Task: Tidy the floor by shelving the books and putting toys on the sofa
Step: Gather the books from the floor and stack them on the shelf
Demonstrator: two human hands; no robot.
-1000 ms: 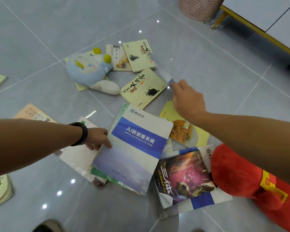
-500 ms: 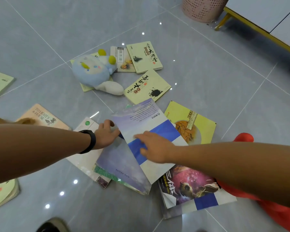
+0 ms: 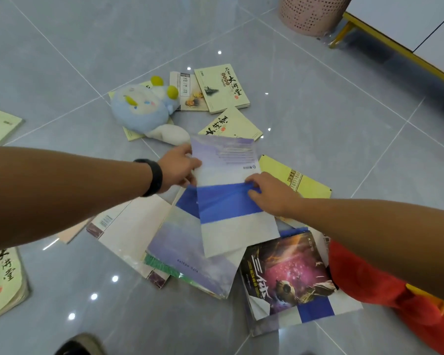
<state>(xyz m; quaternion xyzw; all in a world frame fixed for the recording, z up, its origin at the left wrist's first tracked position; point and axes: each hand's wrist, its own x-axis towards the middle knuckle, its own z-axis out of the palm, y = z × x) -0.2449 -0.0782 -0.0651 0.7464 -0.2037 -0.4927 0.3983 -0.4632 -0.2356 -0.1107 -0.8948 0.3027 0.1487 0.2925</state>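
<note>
Left hand [image 3: 180, 167] is gripping the blue-and-white booklet [image 3: 228, 201] at its left edge; right hand [image 3: 269, 194] is pressing its blue band, fingers apparently curled, beside the yellow book [image 3: 305, 180].

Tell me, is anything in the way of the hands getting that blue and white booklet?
Nothing visible is. The left hand grips the blue and white booklet at its left edge, and the right hand presses on its blue band. The booklet lies on top of the pile, nothing covering it. The shelf is out of view.
</note>
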